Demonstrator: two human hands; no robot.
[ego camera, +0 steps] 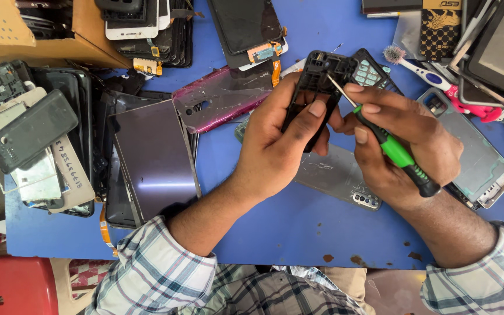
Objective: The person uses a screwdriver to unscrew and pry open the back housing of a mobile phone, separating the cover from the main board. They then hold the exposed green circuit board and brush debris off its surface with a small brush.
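My left hand (278, 143) grips a small black keypad phone frame (322, 76), held tilted above the blue table (275, 227). My right hand (406, 140) holds a screwdriver with a green and black handle (401, 157). Its thin metal tip (338, 90) touches the inside of the frame. The phone's pale keypad (368, 73) shows behind the frame, at the upper right of it.
A magenta back cover (220, 96) and a silver one (336, 175) lie under my hands. Stacked screens and phone parts (147, 151) crowd the left. Toothbrushes (438, 81) and a phone chassis (479, 157) lie right. A cardboard box (48, 29) stands far left.
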